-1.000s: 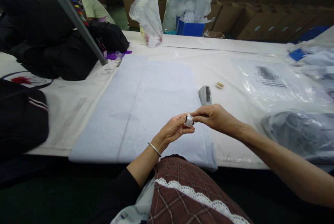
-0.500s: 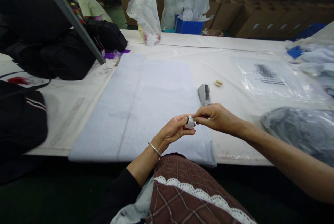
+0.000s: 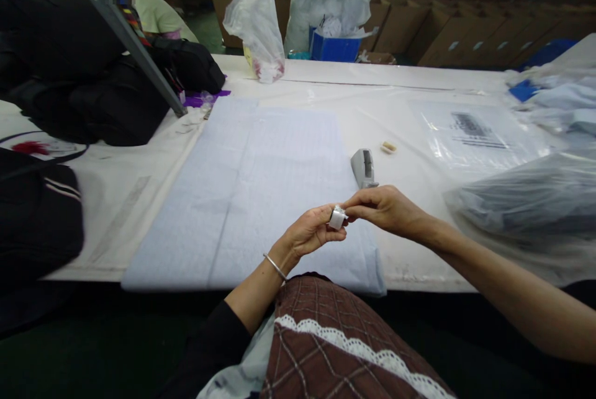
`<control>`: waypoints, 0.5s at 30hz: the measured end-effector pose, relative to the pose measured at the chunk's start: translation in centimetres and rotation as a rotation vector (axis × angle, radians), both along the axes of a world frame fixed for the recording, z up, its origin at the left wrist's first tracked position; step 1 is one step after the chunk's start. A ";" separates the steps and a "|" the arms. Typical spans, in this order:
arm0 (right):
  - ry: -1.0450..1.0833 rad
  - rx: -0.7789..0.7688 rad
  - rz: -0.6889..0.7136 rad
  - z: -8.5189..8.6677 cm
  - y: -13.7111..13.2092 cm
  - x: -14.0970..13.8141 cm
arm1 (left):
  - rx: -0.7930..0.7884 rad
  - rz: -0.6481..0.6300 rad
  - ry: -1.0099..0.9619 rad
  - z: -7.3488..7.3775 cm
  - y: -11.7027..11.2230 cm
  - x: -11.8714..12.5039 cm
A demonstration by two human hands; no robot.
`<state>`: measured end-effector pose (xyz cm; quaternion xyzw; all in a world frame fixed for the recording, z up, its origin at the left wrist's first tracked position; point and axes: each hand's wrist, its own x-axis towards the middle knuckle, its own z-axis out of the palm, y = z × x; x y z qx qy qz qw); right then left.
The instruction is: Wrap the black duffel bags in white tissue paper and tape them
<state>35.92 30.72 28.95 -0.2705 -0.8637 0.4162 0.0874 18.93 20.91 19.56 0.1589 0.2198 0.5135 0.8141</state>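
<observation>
My left hand [image 3: 313, 231] holds a small white, roll-like piece [image 3: 338, 218] with a dark edge between thumb and fingers. What exactly it is, I cannot make out. My right hand [image 3: 379, 208] reaches in from the right, its thumb and forefinger pinched at that piece's right side. Both hands hover over the right part of a pale blue-white sheet [image 3: 261, 169] spread on the table. Just beyond my right hand lies a grey tool [image 3: 364, 167] with an open frame, resembling a tape dispenser. A small yellowish piece [image 3: 388, 147] is beside it.
Black bags [image 3: 112, 98] are piled at the left around a slanted metal post [image 3: 125, 30]. On the right lie a clear plastic bag with dark contents [image 3: 526, 200] and printed clear plastic [image 3: 475, 132]. Across the table sit a person [image 3: 162, 11], a blue box [image 3: 336, 47] and cartons [image 3: 447, 30].
The white piece has turned slightly in my fingers, while both hands stay nearly in place. At the right, the plastic bag with dark contents has shifted and is blurred.
</observation>
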 end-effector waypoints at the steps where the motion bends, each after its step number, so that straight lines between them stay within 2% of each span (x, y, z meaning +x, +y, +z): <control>1: 0.022 0.009 0.041 0.2 0.1 0.1 | -0.014 -0.010 -0.015 0.0 0.1 -0.1; 4: 0.083 0.258 0.150 0.5 0.0 0.3 | -0.065 -0.026 -0.066 0.3 0.4 -0.3; 8: 0.075 0.615 0.213 0.8 -0.5 0.5 | -0.086 -0.026 -0.127 0.6 0.6 -0.2; 11: 0.017 0.765 0.277 1.2 -0.7 0.6 | -0.100 -0.024 -0.148 0.7 0.5 0.0; 15: -0.090 0.876 0.411 2.0 -0.4 0.5 | -0.143 -0.032 -0.133 0.5 0.3 0.3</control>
